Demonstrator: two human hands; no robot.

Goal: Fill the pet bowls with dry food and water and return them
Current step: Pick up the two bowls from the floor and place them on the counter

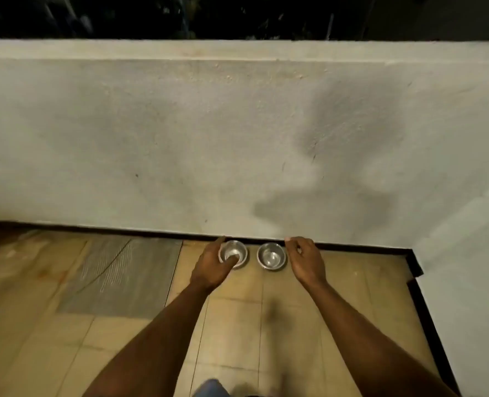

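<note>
Steel, thin and shiny — both pet bowls sit on the tiled floor (294, 310) right against the dark skirting at the foot of the white wall (180, 138), side by side and just apart. The left hand (211, 266) is at the left bowl (233, 254), its thumb lying over the near rim and a finger reaching round the far side, so it looks to be taking hold, though whether it is truly clamped I cannot tell. The right hand (304, 259) hangs just beside the right bowl (271, 256) with its fingers (294, 244) loosely curled and holding nothing. Both bowls appear empty, or at most carry something clear that only glints, so the filling is probably yet to come. Such bowls should be light and rigid, but smooth-walled and slippery; the rolled rim is the sensible place to pinch, thumb inside and fingers outside. Once water is in, a level carry will matter — any tilt will likely spill it.
</note>
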